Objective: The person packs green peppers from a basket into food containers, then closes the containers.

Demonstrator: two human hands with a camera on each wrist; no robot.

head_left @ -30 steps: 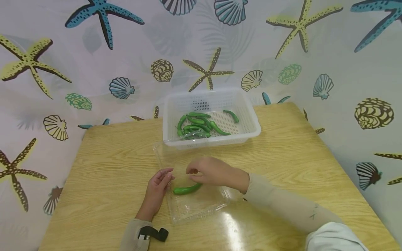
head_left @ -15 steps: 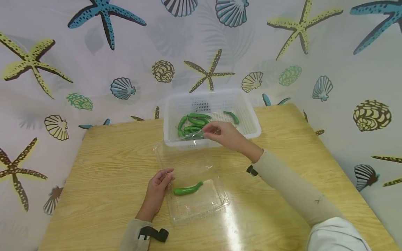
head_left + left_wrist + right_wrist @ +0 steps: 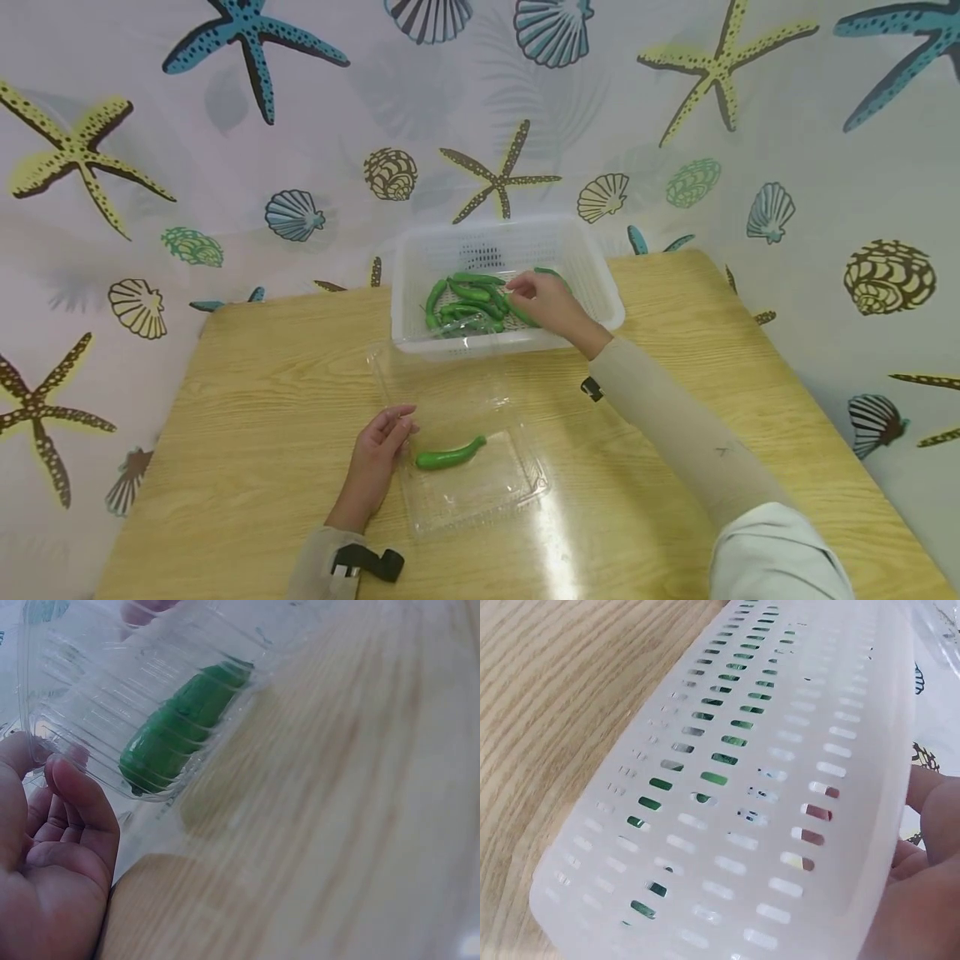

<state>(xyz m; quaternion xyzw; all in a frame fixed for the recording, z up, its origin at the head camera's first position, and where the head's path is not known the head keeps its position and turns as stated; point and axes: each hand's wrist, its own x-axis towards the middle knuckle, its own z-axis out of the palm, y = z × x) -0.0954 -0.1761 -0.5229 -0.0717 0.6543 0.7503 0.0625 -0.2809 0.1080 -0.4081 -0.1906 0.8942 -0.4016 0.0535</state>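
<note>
My left hand (image 3: 381, 442) pinches the left edge of a clear plastic clamshell box (image 3: 480, 498), which lies with its lid hinged back. In the left wrist view, thumb and fingers (image 3: 82, 784) meet at the ribbed wall. One green chili pepper (image 3: 450, 457) lies in the box's near half. My right hand (image 3: 551, 304) is over the white perforated basket (image 3: 525, 336), fingers bent down beside several green peppers (image 3: 468, 293). In the right wrist view the basket wall (image 3: 780, 817) partly hides the fingers, and no pepper shows between them.
The lid (image 3: 438, 375) leans at the basket's front rim, its far corner overlapping the peppers. Both stand on a wooden table (image 3: 270, 400). A patterned cloth (image 3: 322, 125) with starfish and shells hangs behind the table. A black strap (image 3: 367, 560) is on the left wrist.
My right hand has moved from above the pepper in the box, past the lid's far edge, and down into the basket. The left hand has stayed at the box's edge.
</note>
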